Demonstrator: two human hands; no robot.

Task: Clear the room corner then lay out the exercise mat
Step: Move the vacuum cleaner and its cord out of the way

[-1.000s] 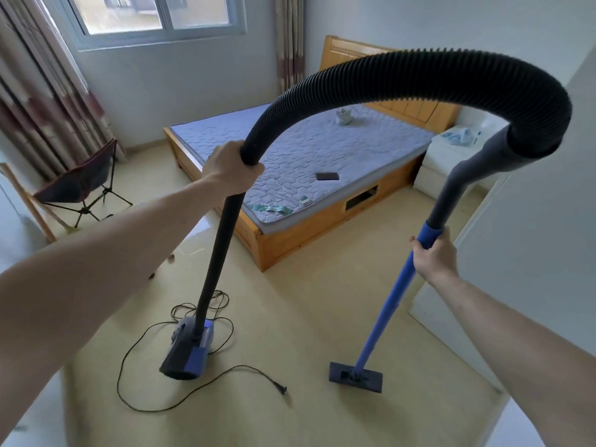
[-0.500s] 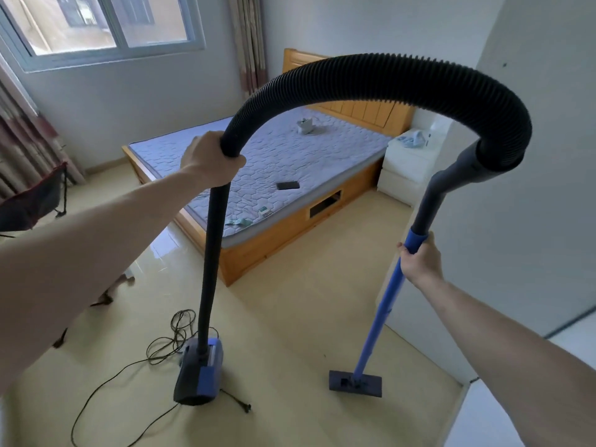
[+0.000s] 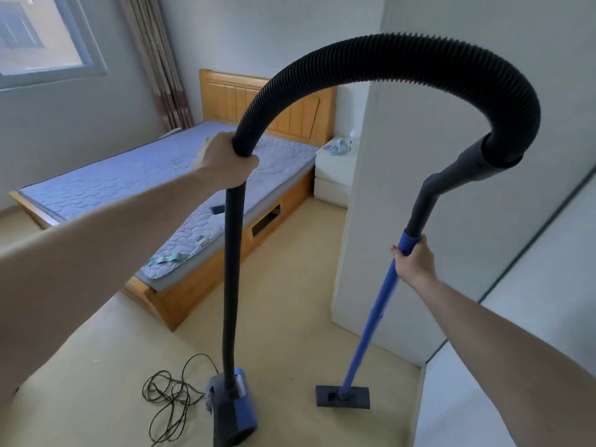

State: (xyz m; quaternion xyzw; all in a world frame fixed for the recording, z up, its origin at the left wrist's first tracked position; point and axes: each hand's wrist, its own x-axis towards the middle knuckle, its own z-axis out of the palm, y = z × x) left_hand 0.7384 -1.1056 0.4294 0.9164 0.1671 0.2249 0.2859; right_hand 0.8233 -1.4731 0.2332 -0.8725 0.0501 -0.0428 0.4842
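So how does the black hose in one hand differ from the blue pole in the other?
The black hose is ribbed and bends in a high arch; the blue pole is smooth, thinner and straight. The left hand grips the hose, which drops to the vacuum body; the right hand grips the pole, which slants to the flat floor head. Both are parts of one vacuum cleaner, joined by a grey handle.

Views: one, head-worn, wide-angle.
Position: above and behind both outstretched forearms, at standing height.
Facing: forward and steeply down, toward the pale yellow floor (image 3: 290, 317) and a room corner.
Nearness: left hand (image 3: 225, 162) and right hand (image 3: 414, 262) at arm's length, mid-frame; forearms close and large at the lower edges.
Beyond the left hand: light wooden bed with blue quilted mattress (image 3: 129, 179). Beyond the right hand: white wall panel (image 3: 403, 221).
Shared coverage: none; edges bowed.
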